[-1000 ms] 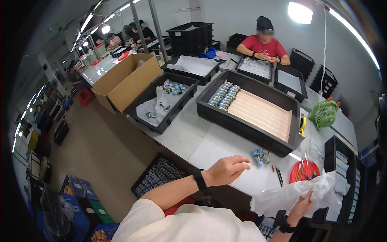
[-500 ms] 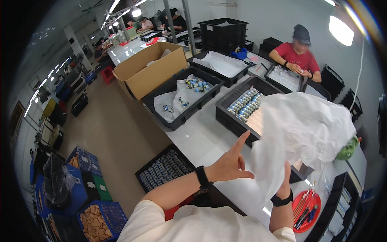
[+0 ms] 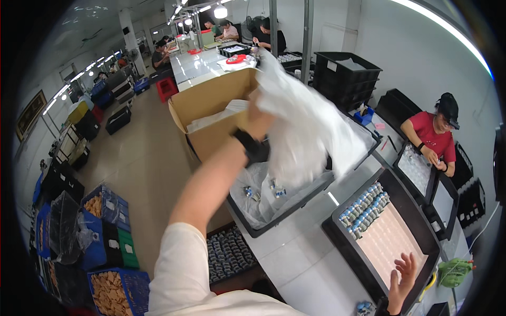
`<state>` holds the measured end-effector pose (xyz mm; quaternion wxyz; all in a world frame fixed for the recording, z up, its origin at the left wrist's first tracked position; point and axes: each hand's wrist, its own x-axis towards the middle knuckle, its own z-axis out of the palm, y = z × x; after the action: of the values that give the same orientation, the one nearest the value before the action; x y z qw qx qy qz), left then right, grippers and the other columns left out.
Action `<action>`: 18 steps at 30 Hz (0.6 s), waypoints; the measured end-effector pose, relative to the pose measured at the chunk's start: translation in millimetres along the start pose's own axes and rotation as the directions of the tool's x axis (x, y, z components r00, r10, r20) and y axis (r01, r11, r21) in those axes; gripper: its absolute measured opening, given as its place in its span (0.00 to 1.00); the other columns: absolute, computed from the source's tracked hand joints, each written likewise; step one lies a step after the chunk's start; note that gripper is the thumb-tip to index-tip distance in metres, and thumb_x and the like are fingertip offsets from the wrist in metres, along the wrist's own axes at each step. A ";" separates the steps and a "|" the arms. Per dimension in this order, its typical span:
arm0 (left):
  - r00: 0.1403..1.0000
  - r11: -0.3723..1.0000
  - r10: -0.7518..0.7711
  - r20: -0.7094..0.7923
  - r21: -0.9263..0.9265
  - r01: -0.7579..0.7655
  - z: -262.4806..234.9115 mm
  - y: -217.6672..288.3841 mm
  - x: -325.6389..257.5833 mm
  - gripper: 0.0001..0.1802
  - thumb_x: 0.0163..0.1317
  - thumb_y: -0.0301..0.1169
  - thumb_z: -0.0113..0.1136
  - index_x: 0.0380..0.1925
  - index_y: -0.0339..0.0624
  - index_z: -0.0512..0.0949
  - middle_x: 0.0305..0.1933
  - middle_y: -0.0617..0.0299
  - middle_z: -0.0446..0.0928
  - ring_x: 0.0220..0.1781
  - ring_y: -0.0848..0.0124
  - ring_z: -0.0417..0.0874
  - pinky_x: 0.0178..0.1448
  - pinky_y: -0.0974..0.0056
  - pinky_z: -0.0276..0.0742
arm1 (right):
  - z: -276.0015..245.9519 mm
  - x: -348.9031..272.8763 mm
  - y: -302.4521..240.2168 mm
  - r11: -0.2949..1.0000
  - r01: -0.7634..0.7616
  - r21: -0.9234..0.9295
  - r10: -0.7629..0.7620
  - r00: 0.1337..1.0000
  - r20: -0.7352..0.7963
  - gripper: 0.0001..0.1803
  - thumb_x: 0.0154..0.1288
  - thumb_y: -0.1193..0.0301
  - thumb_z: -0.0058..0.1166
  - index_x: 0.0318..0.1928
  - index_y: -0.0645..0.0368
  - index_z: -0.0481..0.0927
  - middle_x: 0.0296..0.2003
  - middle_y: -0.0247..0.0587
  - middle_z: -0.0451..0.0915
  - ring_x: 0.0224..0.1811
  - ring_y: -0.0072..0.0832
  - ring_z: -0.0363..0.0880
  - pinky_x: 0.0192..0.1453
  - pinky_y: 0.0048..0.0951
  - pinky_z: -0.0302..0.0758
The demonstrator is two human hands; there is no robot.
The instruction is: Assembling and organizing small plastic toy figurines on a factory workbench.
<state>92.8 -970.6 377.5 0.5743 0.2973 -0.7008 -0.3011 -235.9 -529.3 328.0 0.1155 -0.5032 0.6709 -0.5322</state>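
Observation:
My left arm reaches forward over an open cardboard box (image 3: 208, 96). At its end my left hand (image 3: 259, 117) is closed on a thin white sheet (image 3: 308, 129), smeared by motion; the fingertips are hidden behind it. The sheet hangs over a black tray (image 3: 253, 224), where a few small blue-and-white figurines (image 3: 252, 193) lie on white lining. My right hand (image 3: 403, 278), fingers spread and holding nothing, is above the near right end of another black tray (image 3: 337, 231). Small blue-topped figurines (image 3: 365, 209) stand in rows at that tray's far left; its pale dimpled liner shows beside them.
Across the table a co-worker (image 3: 432, 134) in red handles something small over a tray. Stacked black crates (image 3: 345, 79) stand behind. A green basket (image 3: 454, 272) sits at the right edge. A filled tray (image 3: 229, 255) is low at left, near blue bins (image 3: 118, 292).
My left hand has swung far forward and left with the white sheet, from above the right-hand tray to the cardboard box. My right hand has come away from the sheet. The view has turned left.

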 end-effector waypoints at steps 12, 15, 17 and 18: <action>0.974 0.190 -0.228 -0.012 0.980 0.057 -182.8 -164.0 99.3 0.21 0.44 0.18 0.50 0.43 0.34 0.68 0.49 0.42 0.64 0.48 0.46 0.70 0.51 0.53 0.69 | 29.3 36.3 14.4 0.956 -0.222 -0.193 0.187 0.965 -0.182 0.25 0.57 0.84 0.44 0.58 0.62 0.63 0.44 0.41 0.73 0.37 0.21 0.73 0.46 0.20 0.68; 0.649 0.159 -0.709 0.276 0.959 -0.234 -223.5 -218.0 82.6 0.13 0.44 0.26 0.54 0.33 0.37 0.76 0.34 0.46 0.76 0.44 0.52 0.76 0.49 0.57 0.70 | 41.3 45.2 15.3 0.948 -0.219 -0.231 0.182 0.968 -0.173 0.26 0.52 0.89 0.44 0.54 0.64 0.66 0.42 0.44 0.75 0.36 0.24 0.77 0.42 0.21 0.71; 0.353 0.113 -0.926 0.136 0.990 -0.085 -212.8 -224.6 77.9 0.18 0.50 0.38 0.55 0.42 0.46 0.77 0.44 0.52 0.77 0.47 0.61 0.77 0.50 0.60 0.70 | 45.1 52.6 9.6 0.938 -0.220 -0.267 0.178 0.969 -0.172 0.24 0.52 0.88 0.45 0.52 0.64 0.68 0.40 0.44 0.76 0.36 0.24 0.77 0.42 0.21 0.71; 0.365 0.035 -0.927 0.090 0.987 -0.155 -178.5 -198.6 76.0 0.20 0.51 0.40 0.55 0.44 0.46 0.76 0.46 0.54 0.76 0.49 0.62 0.76 0.52 0.61 0.69 | 43.3 53.9 8.8 0.924 -0.247 -0.292 0.191 0.959 -0.208 0.24 0.52 0.88 0.45 0.52 0.64 0.68 0.40 0.44 0.76 0.36 0.24 0.77 0.42 0.21 0.71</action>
<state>270.0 -1170.4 301.8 -0.2732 0.6197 -0.7318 -0.0758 -236.0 -598.8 323.6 0.0333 -0.3879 0.8070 -0.4441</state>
